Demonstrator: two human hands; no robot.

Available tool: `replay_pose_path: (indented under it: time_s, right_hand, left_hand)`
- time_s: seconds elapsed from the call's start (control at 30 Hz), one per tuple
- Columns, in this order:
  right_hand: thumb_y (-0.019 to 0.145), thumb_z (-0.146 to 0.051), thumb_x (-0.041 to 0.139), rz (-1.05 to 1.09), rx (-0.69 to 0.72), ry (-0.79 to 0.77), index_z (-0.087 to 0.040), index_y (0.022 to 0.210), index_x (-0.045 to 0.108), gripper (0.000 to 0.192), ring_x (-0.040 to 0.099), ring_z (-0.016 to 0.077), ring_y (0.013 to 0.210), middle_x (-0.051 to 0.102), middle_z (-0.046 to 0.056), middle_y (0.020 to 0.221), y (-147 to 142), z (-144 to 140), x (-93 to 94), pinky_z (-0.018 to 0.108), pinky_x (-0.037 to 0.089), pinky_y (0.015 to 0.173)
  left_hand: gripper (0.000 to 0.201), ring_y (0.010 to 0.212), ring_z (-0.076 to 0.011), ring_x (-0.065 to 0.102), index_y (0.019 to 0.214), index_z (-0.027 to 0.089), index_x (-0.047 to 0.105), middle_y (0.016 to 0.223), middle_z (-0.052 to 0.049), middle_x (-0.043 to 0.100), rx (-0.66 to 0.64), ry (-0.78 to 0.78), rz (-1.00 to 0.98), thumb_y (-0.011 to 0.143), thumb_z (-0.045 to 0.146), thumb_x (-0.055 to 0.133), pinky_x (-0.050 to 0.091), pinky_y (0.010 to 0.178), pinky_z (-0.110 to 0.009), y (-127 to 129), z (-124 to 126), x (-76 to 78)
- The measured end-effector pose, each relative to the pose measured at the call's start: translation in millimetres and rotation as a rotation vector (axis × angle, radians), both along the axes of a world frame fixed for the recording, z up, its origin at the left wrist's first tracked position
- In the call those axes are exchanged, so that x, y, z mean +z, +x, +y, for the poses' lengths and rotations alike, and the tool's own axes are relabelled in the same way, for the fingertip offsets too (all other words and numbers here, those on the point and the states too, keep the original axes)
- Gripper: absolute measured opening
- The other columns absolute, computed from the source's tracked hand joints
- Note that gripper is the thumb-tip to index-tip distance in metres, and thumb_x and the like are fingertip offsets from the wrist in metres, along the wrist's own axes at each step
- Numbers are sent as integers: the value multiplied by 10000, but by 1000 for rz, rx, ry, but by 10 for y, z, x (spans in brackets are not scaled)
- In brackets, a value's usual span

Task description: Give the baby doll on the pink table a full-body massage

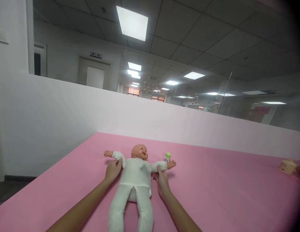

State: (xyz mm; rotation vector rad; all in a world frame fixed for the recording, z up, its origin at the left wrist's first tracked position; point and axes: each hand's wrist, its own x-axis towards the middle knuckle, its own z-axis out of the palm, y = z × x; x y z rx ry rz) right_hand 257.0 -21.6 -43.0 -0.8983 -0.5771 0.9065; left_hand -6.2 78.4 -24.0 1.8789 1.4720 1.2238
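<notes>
A baby doll (135,174) in a white cloth body lies on its back on the pink tabletop, head away from me, arms spread out. Its plastic head is turned to the right and its legs run toward the bottom edge of the head view. My left hand (113,170) grips the doll's sleeve on the left side, near the shoulder. On the other side, my right hand (162,183) is closed around the other white sleeve from below, thumb on top. Some fingers of both hands are hidden. A small bottle with a green cap (167,156) stands just behind the doll's right-side hand.
The pink table (213,193) meets a low white wall (164,119) with glass above it. At the far right edge sits a blurred pale yellow item (287,166), with a skin-toned shape, perhaps another hand, beside it. A white wall (43,122) rises on the left.
</notes>
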Motion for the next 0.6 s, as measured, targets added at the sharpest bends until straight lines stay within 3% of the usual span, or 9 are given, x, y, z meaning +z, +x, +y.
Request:
replay_pose_path:
  time_s: [0.1,0.2,0.37,0.5,0.6]
  right_hand:
    - [637,-483,898,57,15,16,-197,968,649,504,657,171,698,747,21,843,17,2,-4,258,502,599]
    - [664,-470,883,72,27,31,-191,937,662,448,663,172,706,752,30,843,32,2,-7,260,510,609]
    - [666,-480,880,86,25,36,-189,941,672,451,674,174,713,756,30,841,46,8,9,257,509,598]
    - [662,-478,878,98,7,11,-191,979,667,477,672,174,702,754,24,831,58,12,13,265,524,609]
    - [678,-479,861,97,11,-16,-190,975,666,457,674,177,705,755,27,828,70,6,13,268,527,610]
  left_hand:
    - [566,779,-309,681,669,180,666,754,-111,729,-23,-89,-6,965,569,380,404,689,-345,-49,-32,34]
    - [567,988,-349,695,833,177,779,965,-112,781,-129,-158,-41,952,597,416,463,862,-384,-173,-68,76]
    - [488,1235,-364,625,1027,207,828,1210,-97,757,-293,-185,-75,911,585,543,423,1109,-424,-515,-241,97]
    - [477,1297,-342,601,1268,265,759,1360,-71,691,-466,-206,-23,902,541,628,446,1125,-420,-709,-469,76]
    - [433,1274,-334,618,1261,278,764,1352,-64,695,-518,-127,50,933,513,605,496,1078,-404,-704,-598,92]
